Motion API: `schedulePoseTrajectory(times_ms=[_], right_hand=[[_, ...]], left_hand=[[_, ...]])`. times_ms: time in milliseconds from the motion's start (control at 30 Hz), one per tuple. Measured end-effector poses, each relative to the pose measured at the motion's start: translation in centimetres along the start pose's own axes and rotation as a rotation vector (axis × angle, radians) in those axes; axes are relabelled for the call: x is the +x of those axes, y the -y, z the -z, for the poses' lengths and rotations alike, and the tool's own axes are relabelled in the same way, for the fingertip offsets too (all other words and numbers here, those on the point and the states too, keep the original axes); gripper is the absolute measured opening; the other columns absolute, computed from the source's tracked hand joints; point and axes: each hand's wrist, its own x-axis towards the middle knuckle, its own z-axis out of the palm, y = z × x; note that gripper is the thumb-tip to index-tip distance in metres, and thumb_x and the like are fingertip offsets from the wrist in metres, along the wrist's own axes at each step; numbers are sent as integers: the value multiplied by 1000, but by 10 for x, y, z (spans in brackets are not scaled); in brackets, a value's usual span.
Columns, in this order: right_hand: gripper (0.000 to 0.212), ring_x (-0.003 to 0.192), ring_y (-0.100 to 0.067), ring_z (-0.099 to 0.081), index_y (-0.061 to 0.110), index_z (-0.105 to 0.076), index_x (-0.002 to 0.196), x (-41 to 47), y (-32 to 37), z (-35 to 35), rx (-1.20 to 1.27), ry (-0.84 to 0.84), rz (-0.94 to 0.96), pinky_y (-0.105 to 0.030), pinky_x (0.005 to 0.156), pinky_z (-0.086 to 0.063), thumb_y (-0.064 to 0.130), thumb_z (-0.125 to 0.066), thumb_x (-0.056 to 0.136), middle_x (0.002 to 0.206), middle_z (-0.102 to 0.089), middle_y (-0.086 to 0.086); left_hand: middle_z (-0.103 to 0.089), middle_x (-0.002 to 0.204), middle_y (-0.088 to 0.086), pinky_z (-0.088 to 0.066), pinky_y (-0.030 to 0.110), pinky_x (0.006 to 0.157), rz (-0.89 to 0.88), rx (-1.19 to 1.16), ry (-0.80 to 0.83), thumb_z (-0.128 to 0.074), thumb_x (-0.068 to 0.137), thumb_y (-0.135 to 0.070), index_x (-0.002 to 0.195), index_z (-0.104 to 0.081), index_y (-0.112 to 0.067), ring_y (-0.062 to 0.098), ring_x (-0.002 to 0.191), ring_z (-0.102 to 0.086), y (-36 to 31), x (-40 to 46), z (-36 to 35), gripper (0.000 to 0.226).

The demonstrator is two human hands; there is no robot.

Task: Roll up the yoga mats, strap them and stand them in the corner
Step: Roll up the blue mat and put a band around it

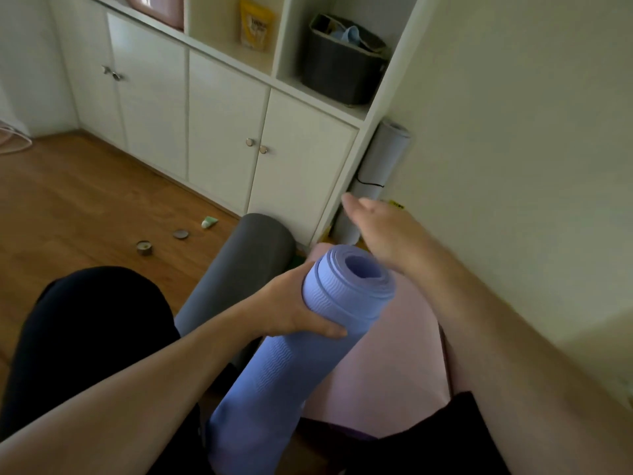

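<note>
i see the purple rolled mat [308,337] tilted, long axis up-right, open end toward the white cabinet [239,132]. my left hand [294,306] grasps it below that end; my right hand [380,231], fingers straight and released, hovers beyond it.

Rolled mat [291,354] between two other mats, left one [236,279] on floor, strapped mat [373,176] seemingly upright in corner behind

Blue mat [291,365] rolled, tilted — grey mat [239,269] rolled alongside.
</note>
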Motion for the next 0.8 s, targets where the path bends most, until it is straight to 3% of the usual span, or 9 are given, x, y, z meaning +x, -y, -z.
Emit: schedulePoseTrajectory(times_ms=[100, 200, 333, 400, 467, 567, 667, 733, 800], right_hand=[[62, 125, -21, -56, 30, -58, 143, 5, 1, 3, -89, -150, 72, -38, 102, -40, 65, -23, 106, 137, -62, 6], [70, 123, -31, -58, 27, -65, 129, -13, -7, -53, -185, 129, -31, -50, 107, -44, 71, -21, 99, 137, -64, -7], [66, 113, -27, -61, 27, -66, 118, -10, -4, -44, -77, 163, -94, -51, 103, -48, 80, -33, 96, 127, -66, -5], [75, 116, -23, -61, 31, -60, 133, -8, -6, -29, -27, 124, -83, -45, 98, -50, 88, -43, 88, 134, -62, 2], [90, 124, -21, -57, 39, -46, 149, -15, -7, -25, -5, 225, -121, -38, 87, -50, 91, -57, 76, 143, -54, 9], [96, 118, -20, -59, 51, -42, 143, -19, -11, -24, 57, 347, -138, -47, 72, -65, 87, -74, 59, 140, -54, 15], [108, 118, -21, -59, 55, -34, 144, -19, -15, -20, -17, 363, -40, -45, 65, -67, 81, -83, 51, 139, -50, 14], [98, 112, -16, -62, 53, -43, 136, -20, -14, -17, -36, 302, 51, -38, 63, -66, 74, -88, 52, 131, -56, 16], [82, 106, -9, -66, 51, -52, 126, -21, -20, -15, 8, 246, 122, -37, 71, -65, 61, -92, 56, 121, -64, 19]], left_hand=[[-65, 124, -29, -49, 9, 92, -16, -3, 8, -101, 65, -33, 139, -49, -48, -5, 119, -60, 0, 1, -1, 91], [-69, 117, -25, -55, 22, 95, 50, 33, 24, -102, 58, -41, 131, -56, -50, -2, 112, -64, -2, -2, -1, 87], [-67, 120, -30, -54, 19, 94, 52, -1, 22, -101, 59, -42, 132, -55, -49, -7, 112, -63, -4, -3, 4, 86], [-66, 120, -28, -54, 16, 89, 29, -31, -40, -102, 60, -39, 134, -53, -47, -5, 113, -62, -5, -3, 4, 89], [-67, 119, -23, -58, 23, 89, 48, -73, -173, -103, 56, -44, 134, -53, -47, -2, 112, -63, -4, -5, 0, 92], [-67, 122, -23, -60, 26, 89, 11, -108, -277, -102, 55, -49, 135, -52, -47, -1, 114, -64, -7, -11, -10, 94], [-65, 117, -35, -58, 16, 85, -51, -158, -303, -103, 61, -33, 126, -52, -49, -8, 110, -63, -25, -17, -15, 84], [-63, 112, -41, -53, 8, 79, -62, -200, -283, -103, 61, -22, 117, -51, -50, -13, 107, -62, -31, -17, -14, 81], [-63, 120, -31, -55, 13, 83, -34, -136, -212, -106, 54, -31, 126, -49, -52, -6, 113, -62, -28, -18, -8, 94]])
